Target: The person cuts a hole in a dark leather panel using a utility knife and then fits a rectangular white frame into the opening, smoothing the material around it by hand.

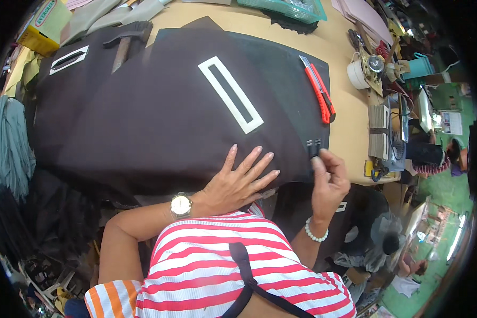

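My left hand (243, 177) lies flat with fingers spread on a large dark brown sheet of cloth or leather (127, 116). Just beyond its fingertips, a white rectangular frame (221, 86) with a long dark slot rests at a slant on the sheet. To the right, my right hand (331, 177) pinches a small dark piece with two shiny prongs (314, 146) over the edge of a dark green mat (281, 63). I cannot make out its exact kind. A red utility knife (317, 87), with another red-handled tool against it, lies on the mat beyond that hand.
A hammer (124, 45) and a smaller white frame (54, 69) lie on the sheet's far left part. Behind stand a yellow box (40, 32) and a green basket (289, 8). A white cup (357, 74) and a strapped stack of cards (377, 140) are at the right edge.
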Available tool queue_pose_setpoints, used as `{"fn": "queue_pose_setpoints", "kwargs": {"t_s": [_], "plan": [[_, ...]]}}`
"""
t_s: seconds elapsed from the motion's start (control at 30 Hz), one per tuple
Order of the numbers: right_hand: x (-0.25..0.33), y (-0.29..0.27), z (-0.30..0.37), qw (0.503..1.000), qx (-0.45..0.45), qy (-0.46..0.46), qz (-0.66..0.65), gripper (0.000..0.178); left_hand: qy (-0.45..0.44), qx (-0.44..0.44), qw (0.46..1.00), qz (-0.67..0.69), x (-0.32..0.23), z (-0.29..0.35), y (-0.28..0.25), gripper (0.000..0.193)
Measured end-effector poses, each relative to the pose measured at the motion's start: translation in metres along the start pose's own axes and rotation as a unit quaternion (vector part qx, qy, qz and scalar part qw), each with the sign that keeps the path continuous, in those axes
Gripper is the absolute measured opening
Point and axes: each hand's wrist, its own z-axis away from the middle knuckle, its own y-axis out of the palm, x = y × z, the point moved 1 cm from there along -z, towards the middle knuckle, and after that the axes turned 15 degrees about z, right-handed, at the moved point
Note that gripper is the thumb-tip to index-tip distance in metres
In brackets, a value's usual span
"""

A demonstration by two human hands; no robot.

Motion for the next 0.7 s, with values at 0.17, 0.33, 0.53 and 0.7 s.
{"fn": "queue_pose_setpoints", "kwargs": {"t_s": [0.17,0.33,0.53,0.7], "plan": [[-0.01,0.012,0.0,0.967,0.067,-0.156,0.192,0.011,0.011,-0.013,0.997,0.075,0.0,-0.003,-0.02,0.07],[-0.001,0.007,-0.06,0.953,-0.015,-0.16,0.258,0.022,-0.069,-0.136,0.985,0.082,0.033,-0.021,-0.09,0.064],[-0.019,0.039,-0.143,0.96,0.054,-0.016,0.275,0.03,-0.146,-0.215,0.965,0.029,0.098,-0.039,-0.118,0.076],[0.012,0.049,-0.127,0.959,0.119,-0.042,0.254,0.031,-0.227,-0.207,0.948,0.084,0.112,-0.034,-0.104,0.098]]}}
